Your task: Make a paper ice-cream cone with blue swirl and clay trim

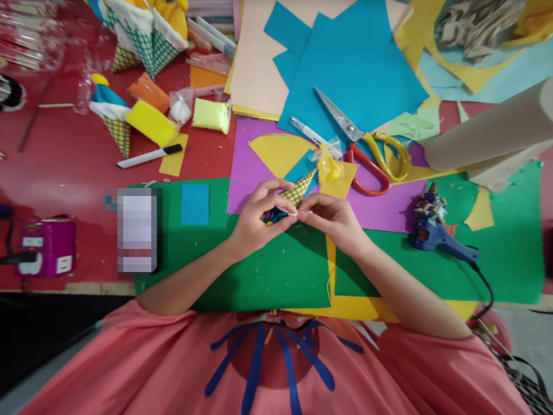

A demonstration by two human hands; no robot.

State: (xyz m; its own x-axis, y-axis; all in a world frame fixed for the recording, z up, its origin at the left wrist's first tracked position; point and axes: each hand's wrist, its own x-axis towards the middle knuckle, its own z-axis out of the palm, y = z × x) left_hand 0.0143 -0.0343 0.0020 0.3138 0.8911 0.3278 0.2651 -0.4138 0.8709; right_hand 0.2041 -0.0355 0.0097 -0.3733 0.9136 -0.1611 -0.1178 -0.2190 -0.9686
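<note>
Over the green sheet [263, 271], my left hand [259, 216] is closed around a small yellow paper cone [301, 187] with a dark grid pattern. The cone's point is tilted up and to the right, and a dark blue part shows at its wide end. My right hand [332, 220] meets it there, thumb and forefinger pinching a bit of white material [306, 213] at the cone's rim. Just beyond the fingers lies a small bag of yellow clay [329, 164].
Scissors [352, 131] with red and yellow handles lie on blue paper [341, 69]. A blue glue gun [438, 230] rests at right, near a paper roll [492, 127]. Clay packets [211, 114], a marker [149, 155] and finished cones [151, 43] are at left.
</note>
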